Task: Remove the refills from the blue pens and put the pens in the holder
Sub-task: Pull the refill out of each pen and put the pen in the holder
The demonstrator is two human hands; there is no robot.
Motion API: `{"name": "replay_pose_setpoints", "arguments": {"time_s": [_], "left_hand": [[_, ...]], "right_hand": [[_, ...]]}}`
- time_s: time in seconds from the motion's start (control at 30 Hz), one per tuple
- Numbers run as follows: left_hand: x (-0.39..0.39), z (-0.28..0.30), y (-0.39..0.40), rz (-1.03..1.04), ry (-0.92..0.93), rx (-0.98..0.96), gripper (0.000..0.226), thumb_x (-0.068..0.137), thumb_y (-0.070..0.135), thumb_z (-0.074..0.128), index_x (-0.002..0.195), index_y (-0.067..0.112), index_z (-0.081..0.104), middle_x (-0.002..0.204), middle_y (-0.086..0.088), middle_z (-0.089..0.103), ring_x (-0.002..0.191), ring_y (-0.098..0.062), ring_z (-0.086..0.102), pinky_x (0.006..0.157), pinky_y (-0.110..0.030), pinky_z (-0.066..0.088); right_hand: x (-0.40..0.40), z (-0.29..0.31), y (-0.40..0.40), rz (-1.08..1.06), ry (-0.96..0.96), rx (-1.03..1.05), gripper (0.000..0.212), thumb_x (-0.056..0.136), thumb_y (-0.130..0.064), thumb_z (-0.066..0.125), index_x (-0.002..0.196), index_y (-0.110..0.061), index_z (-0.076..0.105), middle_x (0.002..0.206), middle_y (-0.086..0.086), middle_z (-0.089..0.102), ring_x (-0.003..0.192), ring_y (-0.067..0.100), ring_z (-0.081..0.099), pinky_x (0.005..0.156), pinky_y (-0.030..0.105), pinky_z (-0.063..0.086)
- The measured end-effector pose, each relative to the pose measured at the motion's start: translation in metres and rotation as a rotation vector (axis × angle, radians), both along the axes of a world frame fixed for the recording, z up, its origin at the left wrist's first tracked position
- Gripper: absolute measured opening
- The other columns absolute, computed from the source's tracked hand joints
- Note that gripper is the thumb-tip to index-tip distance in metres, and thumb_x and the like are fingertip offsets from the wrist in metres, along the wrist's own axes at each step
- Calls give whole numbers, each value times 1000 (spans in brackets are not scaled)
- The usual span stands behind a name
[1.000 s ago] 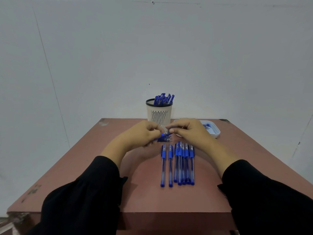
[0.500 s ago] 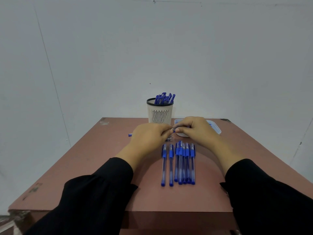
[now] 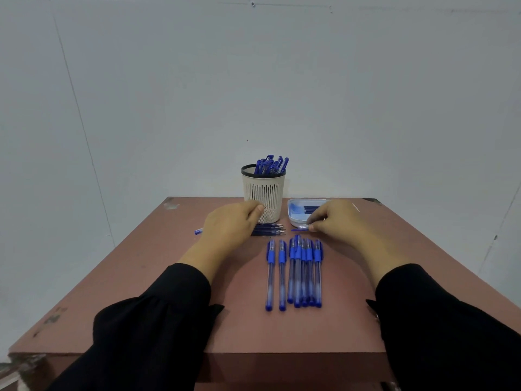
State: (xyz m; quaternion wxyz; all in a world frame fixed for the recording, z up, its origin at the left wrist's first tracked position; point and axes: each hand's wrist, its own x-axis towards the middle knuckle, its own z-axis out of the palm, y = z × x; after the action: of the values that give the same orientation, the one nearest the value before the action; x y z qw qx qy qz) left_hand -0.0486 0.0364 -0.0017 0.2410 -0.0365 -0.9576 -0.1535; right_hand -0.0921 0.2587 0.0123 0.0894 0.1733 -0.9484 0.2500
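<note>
Brown table [image 3: 146, 277] against a grey wall [image 3: 169, 94]. Black sleeves [image 3: 146, 334] on both arms, coming in from the near edge.

Left hand [image 3: 228, 228] is curled, knuckles up, just left of the holder; a blue pen barrel [image 3: 198, 231] pokes out past its left side, so it looks gripped. Right hand [image 3: 335, 218] pinches a short blue pen piece [image 3: 299, 229] between thumb and fingertips, low over the table in front of the tray.

Holder [image 3: 263, 190], white slotted cup with black rim, stands at the far edge with blue pens [image 3: 272, 165] sticking out. White tray [image 3: 293, 218] just right of it, dark refills [image 3: 311, 208] inside.

Seven blue pens in a row [image 3: 296, 273] lie mid-table, caps away from the person; two stand a little apart on the left. Small bundle of refills [image 3: 267, 230] lies between the left hand and the row, tips pointing right.
</note>
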Motion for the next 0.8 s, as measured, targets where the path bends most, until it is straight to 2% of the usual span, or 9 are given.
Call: {"name": "replay_pose_setpoints", "arguments": {"time_s": [0.17,0.3,0.43,0.53,0.63,0.7,0.73,0.8], "left_hand": [[2,1,4,-16,10,27,34,100,37,33,122,29,58,111,3,67,98,-19,59,76,-31,47],[2,2,5,-24,-22,77,35,97,26,36,126,24,56,117,-1,65,101,-21,58,80,-32,48],[-1,1,4,-66,-35,180,25,93,18,44,115,18,58,106,-6,64,87,-20,56,72,-32,46],[-3,0,4,-107,-15,172,22,92,18,51,111,22,60,104,-5,63,90,-20,56,76,-34,48],[-4,-2,2,-153,-4,149,23,91,19,56,111,25,65,104,-1,62,94,-16,53,77,-28,42],[-5,-2,2,-178,5,153,22,90,19,58,110,25,67,102,1,61,93,-13,52,77,-26,39],[-5,-2,3,-192,14,151,22,89,18,59,109,24,68,100,3,60,92,-12,51,77,-25,39],[-4,-1,5,-223,38,143,18,88,18,61,104,21,69,93,8,59,88,-9,51,76,-23,39]], "right_hand": [[-7,-10,-10,-3,30,3,17,86,-14,65,100,-16,76,103,-2,70,88,8,58,77,22,41],[-6,-11,-11,-20,44,28,17,86,-15,63,98,-17,75,102,-3,70,92,11,60,80,27,48],[-6,-9,-8,-82,39,134,20,83,-14,61,96,-21,75,102,-5,70,94,15,62,84,34,53],[-4,-9,-8,-104,62,186,23,82,-12,61,98,-22,75,103,-4,70,95,17,62,83,32,53],[-6,-9,-7,-123,90,190,17,80,-17,63,92,-20,76,97,-3,71,93,19,63,84,35,54],[-7,-8,-7,-113,112,138,16,82,-19,63,92,-24,75,97,-8,70,94,15,62,84,32,51],[-7,-6,-9,-89,119,49,15,84,-21,63,94,-26,75,96,-11,69,94,11,61,83,30,49],[-1,-3,-17,20,85,-269,9,88,-26,65,89,-26,74,88,-13,68,87,3,61,78,26,46]]}}
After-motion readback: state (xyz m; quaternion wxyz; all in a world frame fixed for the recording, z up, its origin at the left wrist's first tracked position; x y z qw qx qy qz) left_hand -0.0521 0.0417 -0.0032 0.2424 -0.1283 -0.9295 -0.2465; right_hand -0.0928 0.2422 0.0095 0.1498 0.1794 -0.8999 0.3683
